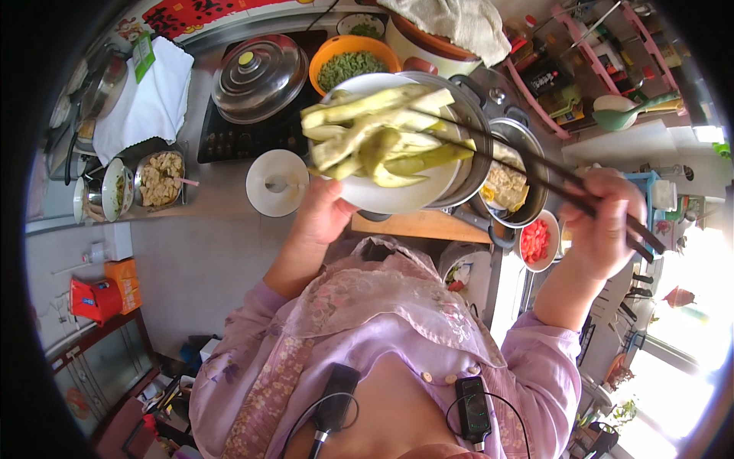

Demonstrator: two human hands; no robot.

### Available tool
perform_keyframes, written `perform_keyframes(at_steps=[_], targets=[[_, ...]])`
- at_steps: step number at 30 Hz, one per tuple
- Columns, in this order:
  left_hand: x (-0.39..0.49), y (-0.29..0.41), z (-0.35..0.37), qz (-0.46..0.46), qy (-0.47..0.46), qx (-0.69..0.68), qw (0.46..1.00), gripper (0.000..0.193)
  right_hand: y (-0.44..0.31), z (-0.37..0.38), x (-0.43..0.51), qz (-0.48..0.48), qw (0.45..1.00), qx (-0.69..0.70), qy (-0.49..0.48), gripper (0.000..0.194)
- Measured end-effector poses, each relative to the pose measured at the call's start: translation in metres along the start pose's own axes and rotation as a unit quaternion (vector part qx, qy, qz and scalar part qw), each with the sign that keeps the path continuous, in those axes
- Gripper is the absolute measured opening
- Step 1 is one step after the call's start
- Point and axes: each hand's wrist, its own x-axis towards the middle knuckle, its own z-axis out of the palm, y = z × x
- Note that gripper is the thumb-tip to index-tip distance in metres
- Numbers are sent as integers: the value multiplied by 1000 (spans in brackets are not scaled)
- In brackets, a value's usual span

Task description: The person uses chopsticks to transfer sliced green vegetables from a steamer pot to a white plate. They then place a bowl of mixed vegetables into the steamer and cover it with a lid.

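My left hand (325, 211) grips the near left rim of a white plate (395, 198) piled with pale green cooked eggplant strips (384, 135). In my right hand (605, 224) is a pair of long dark chopsticks (533, 166), whose tips reach over the eggplant; whether they pinch a strip I cannot tell. The plate is held above a large steel pot (473, 166), covering much of it. Right of that stands a smaller pot (536, 201) with pale and yellow food inside. A white bowl (278, 198) with a spoon-like thing inside lies left of the plate.
A lidded steel pan (261, 80) sits on a black cooktop (252, 143). Beyond the plate are an orange bowl (393, 54) of chopped greens and a cloth-topped pot (398, 34). A bowl of red pieces (536, 244) is at right, a container of pale chunks (162, 178) at left.
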Motion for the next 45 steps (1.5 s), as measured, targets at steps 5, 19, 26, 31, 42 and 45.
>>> perform_keyframes(at_steps=[5,19,26,31,42,45], targets=[[-32,30,-28,53,75,59,994,69,50,-46,-19,148,974,-157,70,29],[-98,74,-56,237,212,142,937,75,187,-12,26,271,942,-74,-184,24],[-101,63,-59,246,247,268,898,85,198,-34,44,257,957,-46,-127,29],[-103,57,-61,228,205,283,909,84,173,-97,8,302,952,39,-31,26],[-95,59,-55,160,185,200,949,83,157,-55,-46,272,957,-103,11,28],[-94,60,-55,148,177,172,958,81,161,-25,-37,153,958,-176,-169,29]])
